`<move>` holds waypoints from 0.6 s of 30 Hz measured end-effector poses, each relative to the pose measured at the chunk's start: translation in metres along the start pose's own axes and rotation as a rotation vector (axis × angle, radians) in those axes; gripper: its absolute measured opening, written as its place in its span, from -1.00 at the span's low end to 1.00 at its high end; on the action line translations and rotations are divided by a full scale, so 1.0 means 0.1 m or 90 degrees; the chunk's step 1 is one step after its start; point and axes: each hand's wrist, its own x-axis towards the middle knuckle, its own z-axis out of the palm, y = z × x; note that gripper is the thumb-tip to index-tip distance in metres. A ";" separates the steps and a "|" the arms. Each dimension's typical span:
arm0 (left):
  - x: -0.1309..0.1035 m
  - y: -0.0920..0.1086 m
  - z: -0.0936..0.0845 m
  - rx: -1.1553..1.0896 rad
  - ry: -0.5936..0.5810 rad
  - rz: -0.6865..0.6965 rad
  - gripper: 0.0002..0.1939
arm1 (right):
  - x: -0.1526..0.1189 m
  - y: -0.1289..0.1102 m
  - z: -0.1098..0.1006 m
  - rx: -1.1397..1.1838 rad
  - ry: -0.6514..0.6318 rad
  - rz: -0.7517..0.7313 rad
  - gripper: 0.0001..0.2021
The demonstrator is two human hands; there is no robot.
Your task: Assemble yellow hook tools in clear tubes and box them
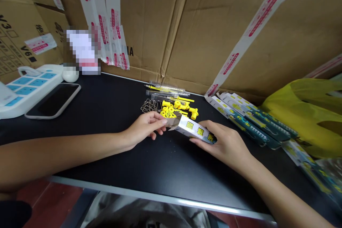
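My right hand (pixel 224 140) is closed around a slim printed cardboard box (pixel 196 130), held tilted above the black table. The box's left end is open, its flaps folded out. My left hand (pixel 149 124) pinches a flap at that end between thumb and fingers. Just behind the box lie a heap of small yellow plastic parts (pixel 171 108) and a cluster of bent metal wire pieces (pixel 151 105). Clear plastic tubes with yellow rods (pixel 168 91) lie behind those. What is inside the box is hidden.
Several similar flat boxes (pixel 248 119) lie at right beside a yellow plastic bag (pixel 296 110). A phone (pixel 55 100) and a white power strip (pixel 32 87) sit at left. Large taped cartons (pixel 149 17) wall off the back of the table (pixel 107 156).
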 end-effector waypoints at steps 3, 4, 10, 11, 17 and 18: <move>-0.02 -0.01 0.00 0.056 -0.033 0.032 -0.72 | 0.00 0.00 0.00 -0.014 0.020 -0.003 -0.67; -0.03 -0.02 0.00 0.077 -0.038 0.052 -0.71 | 0.00 0.00 0.01 -0.019 0.019 -0.007 -0.68; -0.06 -0.02 -0.03 0.245 -0.009 0.232 -0.77 | -0.01 -0.02 0.04 -0.039 -0.005 -0.055 -0.70; -0.07 -0.01 -0.03 0.257 -0.017 0.228 -0.76 | -0.01 -0.03 0.05 -0.043 -0.002 -0.064 -0.70; -0.09 0.00 0.00 0.282 -0.051 0.187 -0.71 | -0.03 -0.14 0.05 -0.053 -0.037 -0.110 -0.71; -0.09 0.00 0.00 0.275 -0.058 0.183 -0.72 | -0.04 -0.16 0.05 -0.051 -0.040 -0.113 -0.72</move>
